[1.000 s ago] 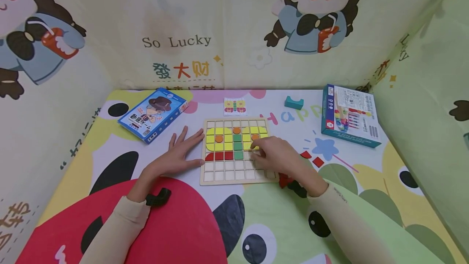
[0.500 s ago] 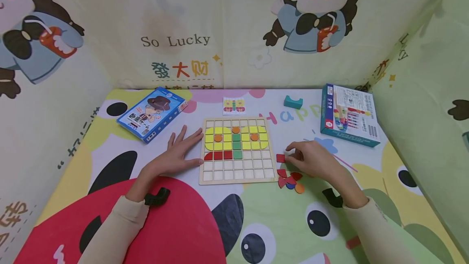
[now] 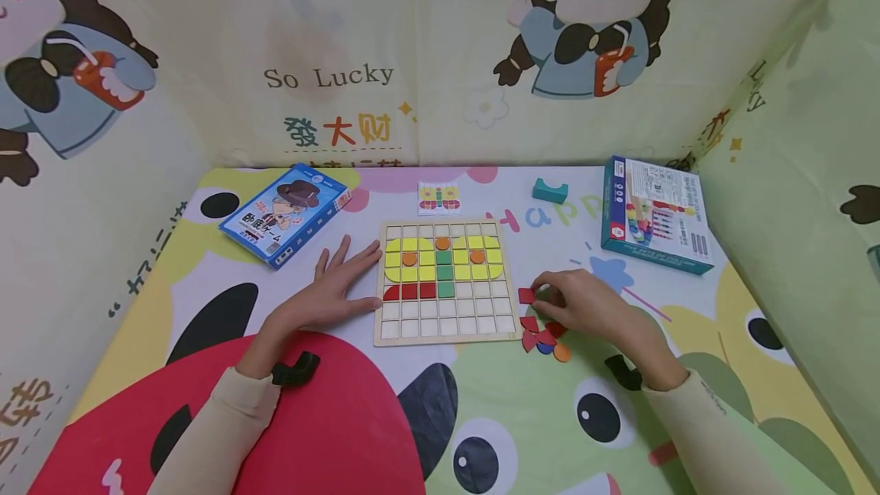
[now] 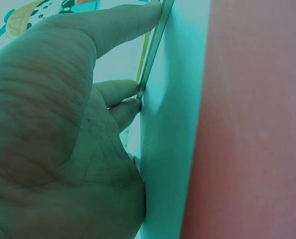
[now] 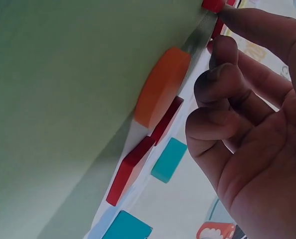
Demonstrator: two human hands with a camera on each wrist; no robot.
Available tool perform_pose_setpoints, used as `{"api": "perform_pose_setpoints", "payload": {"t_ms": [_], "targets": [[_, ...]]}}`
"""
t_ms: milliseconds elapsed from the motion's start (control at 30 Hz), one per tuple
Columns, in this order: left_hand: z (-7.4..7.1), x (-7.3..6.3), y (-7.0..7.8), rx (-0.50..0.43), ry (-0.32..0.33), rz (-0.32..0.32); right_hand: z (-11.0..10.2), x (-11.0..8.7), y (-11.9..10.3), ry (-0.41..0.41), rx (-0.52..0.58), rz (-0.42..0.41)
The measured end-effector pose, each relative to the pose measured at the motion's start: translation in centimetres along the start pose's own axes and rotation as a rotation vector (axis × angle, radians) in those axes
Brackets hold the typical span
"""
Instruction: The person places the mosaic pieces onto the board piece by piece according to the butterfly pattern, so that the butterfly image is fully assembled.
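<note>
A wooden grid board (image 3: pixel 447 336) lies mid-table, with yellow, orange, green and red tiles forming part of a butterfly. My left hand (image 3: pixel 333 289) has its fingers spread straight, with fingertips touching the board's left edge; the left wrist view shows the fingertips at that edge. Right of the board, my right hand (image 3: pixel 584 302) pinches a red square tile (image 3: pixel 525 296) between thumb and forefinger at table level. In the right wrist view the other fingers curl in. Below this hand lie loose red tiles (image 3: pixel 529 341), an orange round tile (image 3: pixel 562 353) and a blue tile (image 3: pixel 545 348).
Behind the board lies a small butterfly pattern card (image 3: pixel 438 198). A blue game box (image 3: pixel 285 216) is at the back left. At the back right are a teal arch block (image 3: pixel 550 191) and another box (image 3: pixel 658 216). Printed cloth walls (image 3: pixel 447 59) enclose the table.
My right hand has left the board and moved right to the loose red tiles, then closed in on the red square tile. My left hand has stayed at the board's edge.
</note>
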State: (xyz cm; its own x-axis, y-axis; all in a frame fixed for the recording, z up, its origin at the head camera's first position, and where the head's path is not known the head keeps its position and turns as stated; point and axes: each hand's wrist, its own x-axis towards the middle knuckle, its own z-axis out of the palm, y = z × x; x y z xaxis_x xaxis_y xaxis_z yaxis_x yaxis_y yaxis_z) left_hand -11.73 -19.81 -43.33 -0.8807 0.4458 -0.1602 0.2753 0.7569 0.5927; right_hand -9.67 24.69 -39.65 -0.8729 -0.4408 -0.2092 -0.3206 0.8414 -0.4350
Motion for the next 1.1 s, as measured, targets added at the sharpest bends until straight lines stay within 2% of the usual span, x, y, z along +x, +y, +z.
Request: {"api": "perform_pose_setpoints", "payload": {"t_ms": [233,433,700,900,1100], "targets": [[0.1,0.1,-0.1,0.001,0.002,-0.001,-0.1,0.2,-0.4,0.003,-0.042,0.006],[0.1,0.0,0.0,0.000,0.003,-0.004,-0.4,0.5,-1.1,0.040,-0.062,-0.031],[0.0,-0.1,0.0,0.002,0.000,-0.006,0.0,2.3,-4.7,0.018,-0.068,-0.018],[0.1,0.0,-0.1,0.000,0.004,-0.008,1.2,4.1,-7.0,0.031,-0.113,-0.083],[0.1,0.0,0.1,-0.010,0.006,-0.008,1.7,5.1,-8.1,0.054,-0.168,-0.099]]}}
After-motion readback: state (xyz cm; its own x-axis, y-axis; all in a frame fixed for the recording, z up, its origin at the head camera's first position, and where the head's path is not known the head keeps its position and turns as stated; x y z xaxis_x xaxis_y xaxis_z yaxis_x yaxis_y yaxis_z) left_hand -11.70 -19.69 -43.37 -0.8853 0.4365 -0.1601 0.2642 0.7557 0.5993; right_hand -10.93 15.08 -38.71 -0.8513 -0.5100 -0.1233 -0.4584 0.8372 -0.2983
